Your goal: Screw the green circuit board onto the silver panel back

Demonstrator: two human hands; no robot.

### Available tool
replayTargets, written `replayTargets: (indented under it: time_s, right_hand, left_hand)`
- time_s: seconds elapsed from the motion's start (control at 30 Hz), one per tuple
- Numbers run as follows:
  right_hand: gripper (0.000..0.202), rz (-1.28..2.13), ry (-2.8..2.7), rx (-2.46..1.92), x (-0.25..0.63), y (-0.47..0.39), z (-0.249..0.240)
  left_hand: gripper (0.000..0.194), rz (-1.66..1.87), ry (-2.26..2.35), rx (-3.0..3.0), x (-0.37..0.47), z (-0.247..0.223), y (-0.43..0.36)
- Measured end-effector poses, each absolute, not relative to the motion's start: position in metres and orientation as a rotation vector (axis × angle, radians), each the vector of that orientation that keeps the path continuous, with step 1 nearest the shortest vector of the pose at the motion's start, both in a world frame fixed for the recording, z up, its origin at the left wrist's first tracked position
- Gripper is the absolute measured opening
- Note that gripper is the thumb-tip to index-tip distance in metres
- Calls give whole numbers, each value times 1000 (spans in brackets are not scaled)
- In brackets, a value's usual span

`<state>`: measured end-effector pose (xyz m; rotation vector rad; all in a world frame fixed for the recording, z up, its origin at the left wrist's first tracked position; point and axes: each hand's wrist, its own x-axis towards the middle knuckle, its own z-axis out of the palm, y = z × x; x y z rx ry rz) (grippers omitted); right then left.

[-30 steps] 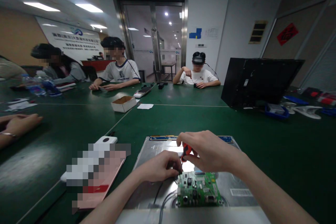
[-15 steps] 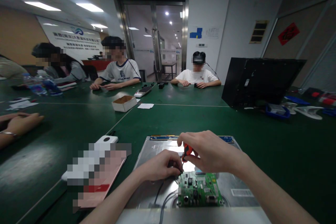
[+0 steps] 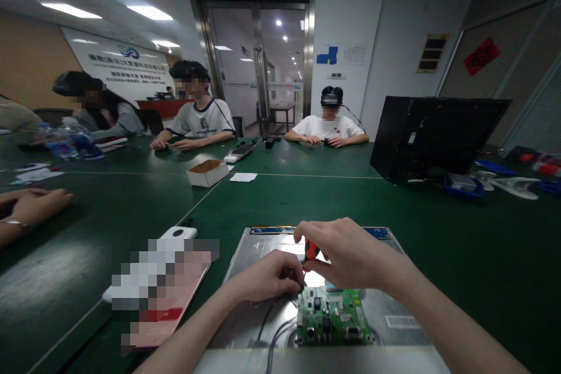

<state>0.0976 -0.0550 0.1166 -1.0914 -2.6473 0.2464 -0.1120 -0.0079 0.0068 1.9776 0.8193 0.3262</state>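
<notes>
A green circuit board (image 3: 335, 317) lies on a silver metal panel (image 3: 245, 263), which has a blue strip along its far edge. My right hand (image 3: 346, 251) grips a red and black screwdriver (image 3: 311, 250) above the board's far left corner, its thin shaft pointing down. Beside that tip, my left hand (image 3: 272, 274) has its fingers closed at the corner; what they pinch is too small to make out. Dark cables (image 3: 274, 342) run over the panel left of the board.
Left of the panel lie a white device (image 3: 179, 234) and a pink item (image 3: 184, 292). Further off are an open box (image 3: 207, 173), a black monitor (image 3: 438, 134) and a blue tray (image 3: 464, 186). Another person's hands (image 3: 39, 207) rest at far left; several people sit opposite.
My right hand has shifted very slightly left, and the screwdriver handle has turned a little. My left hand and the board look unmoved.
</notes>
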Motion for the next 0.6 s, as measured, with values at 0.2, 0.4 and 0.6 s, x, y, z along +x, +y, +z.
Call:
replayTargets:
  time_s: [0.2, 0.4, 0.6]
  right_hand:
    - [21, 182, -2652, -1099, 96, -53, 115]
    - [17, 168, -2662, -1126, 97, -54, 114]
    - [24, 190, -2665, -1044, 96, -59, 113]
  left_hand:
    - [10, 338, 810, 1946, -112, 5, -8]
    - [8, 342, 812, 1944, -112, 6, -9]
    - [9, 343, 791, 1948, -113, 4, -6]
